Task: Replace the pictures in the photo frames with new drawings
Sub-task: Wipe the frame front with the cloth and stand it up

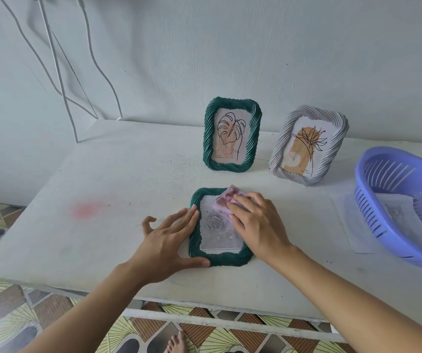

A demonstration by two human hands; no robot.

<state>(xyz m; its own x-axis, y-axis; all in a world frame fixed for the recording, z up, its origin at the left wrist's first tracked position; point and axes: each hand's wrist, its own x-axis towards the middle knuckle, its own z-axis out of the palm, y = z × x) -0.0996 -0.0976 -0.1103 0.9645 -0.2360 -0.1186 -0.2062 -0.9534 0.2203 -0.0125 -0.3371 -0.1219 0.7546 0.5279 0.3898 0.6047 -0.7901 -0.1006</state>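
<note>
Green frame point(220, 259) lies flat on white table point(102, 189), rose drawing point(216, 222) inside. Left hand point(169, 240): fingers straight, pressing frame's left rim, thumb at lower edge. Right hand point(255, 225): fingers extended, pressing pink cloth point(222, 201) onto picture area, upper right. Second green frame point(231, 101) and grey frame point(281, 149) upright behind.

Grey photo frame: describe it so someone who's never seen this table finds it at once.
On the white table, two frames stand upright near the wall. The grey frame is the right one, beside the purple basket. Unlike the green frame beside it, its twisted rim is pale grey.
</note>
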